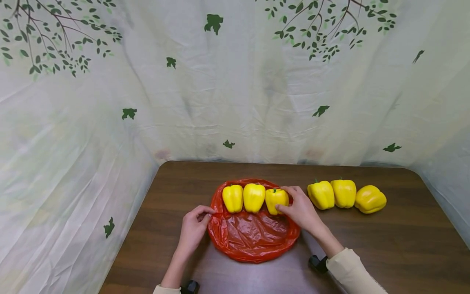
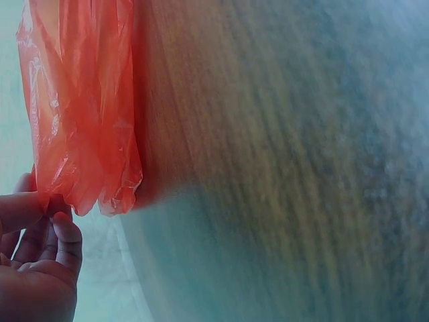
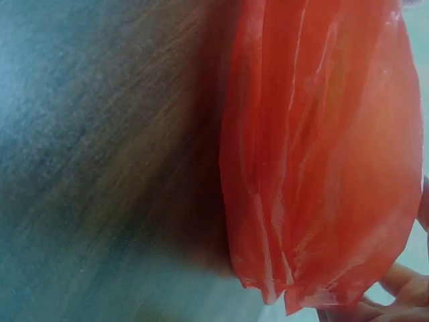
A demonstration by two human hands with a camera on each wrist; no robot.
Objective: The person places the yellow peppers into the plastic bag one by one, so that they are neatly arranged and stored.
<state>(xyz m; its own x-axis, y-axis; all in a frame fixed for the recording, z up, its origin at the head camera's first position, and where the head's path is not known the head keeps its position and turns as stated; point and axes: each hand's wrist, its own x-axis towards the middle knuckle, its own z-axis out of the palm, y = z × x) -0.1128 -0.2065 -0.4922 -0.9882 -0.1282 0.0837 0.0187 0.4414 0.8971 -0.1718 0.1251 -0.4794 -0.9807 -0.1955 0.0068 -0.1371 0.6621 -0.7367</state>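
Observation:
A red plastic bag (image 1: 253,252) lies spread on the table, its mouth facing up in a rounded shape. Between thumb and fingers, my left hand (image 1: 192,228) pinches the bag's left rim; the left wrist view shows the thumb (image 2: 20,211) on the red film. Inside, along the far side, two yellow bell peppers (image 1: 233,199) (image 1: 254,197) stand side by side. My right hand (image 1: 302,210) holds a third yellow bell pepper (image 1: 274,200) at the right end of that row, fingers behind and thumb in front. In the right wrist view, the bag's wall (image 3: 322,168) hides this pepper.
Three more yellow bell peppers stand or lie to the right of the bag: one upright (image 1: 321,195), one beside it (image 1: 344,194), one tipped over (image 1: 370,200). The brown wooden table (image 1: 404,245) ends at a leaf-printed white curtain (image 1: 257,102).

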